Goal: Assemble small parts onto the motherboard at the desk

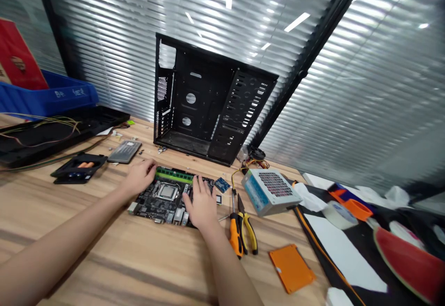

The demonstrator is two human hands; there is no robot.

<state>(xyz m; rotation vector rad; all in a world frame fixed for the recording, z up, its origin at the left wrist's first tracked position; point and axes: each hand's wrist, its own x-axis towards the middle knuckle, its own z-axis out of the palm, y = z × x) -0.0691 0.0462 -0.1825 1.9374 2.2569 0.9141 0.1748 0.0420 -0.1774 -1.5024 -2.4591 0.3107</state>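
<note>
A black motherboard lies flat on the wooden table, its ports facing me. A bare processor sits in its socket. Along the board's far edge runs a green memory stick in or over its slot; I cannot tell how deep it is. My left hand has its fingers curled and pressed together at the far left corner of the board, by the stick's left end. My right hand rests over the board's right part with fingers stretched out, the tips near the stick's right end, hiding what is beneath.
An open black computer case stands behind the board. To the right are a power supply, an orange-handled screwdriver, pliers and an orange plate. At left lie a drive, a cooling fan and a blue bin.
</note>
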